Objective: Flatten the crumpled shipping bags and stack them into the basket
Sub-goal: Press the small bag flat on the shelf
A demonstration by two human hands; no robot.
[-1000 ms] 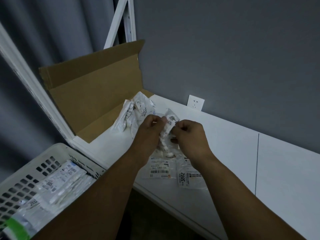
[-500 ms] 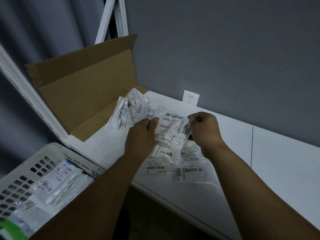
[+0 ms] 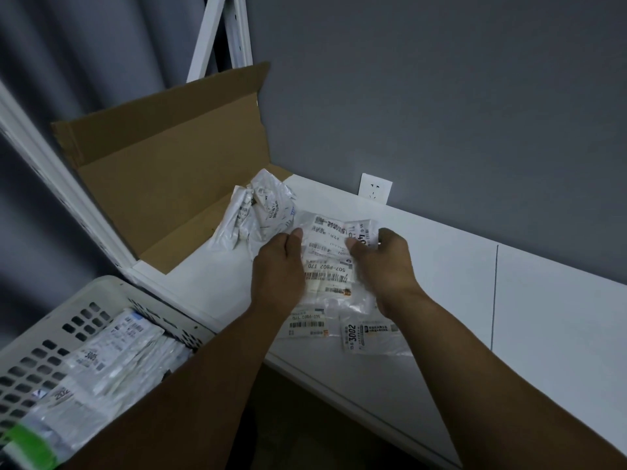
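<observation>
A clear shipping bag (image 3: 330, 262) with white barcode labels is spread out between my hands above the white table (image 3: 458, 300). My left hand (image 3: 278, 269) pinches its left edge and my right hand (image 3: 383, 266) pinches its right edge. Under it, flattened bags (image 3: 366, 334) lie on the table, one labelled 3002. A pile of crumpled bags (image 3: 258, 212) sits behind, at the mouth of the cardboard box (image 3: 163, 178). The white perforated basket (image 3: 61, 320) at lower left holds a stack of flattened bags (image 3: 112, 354).
A white shelf post (image 3: 51, 184) runs diagonally between the box and the basket. A wall socket (image 3: 375, 188) sits on the grey wall just above the table. A seam (image 3: 494, 293) crosses the tabletop to the right.
The bag was a tight bundle between both hands one second ago. My hands have pulled apart and it is now spread out, labels facing me.
</observation>
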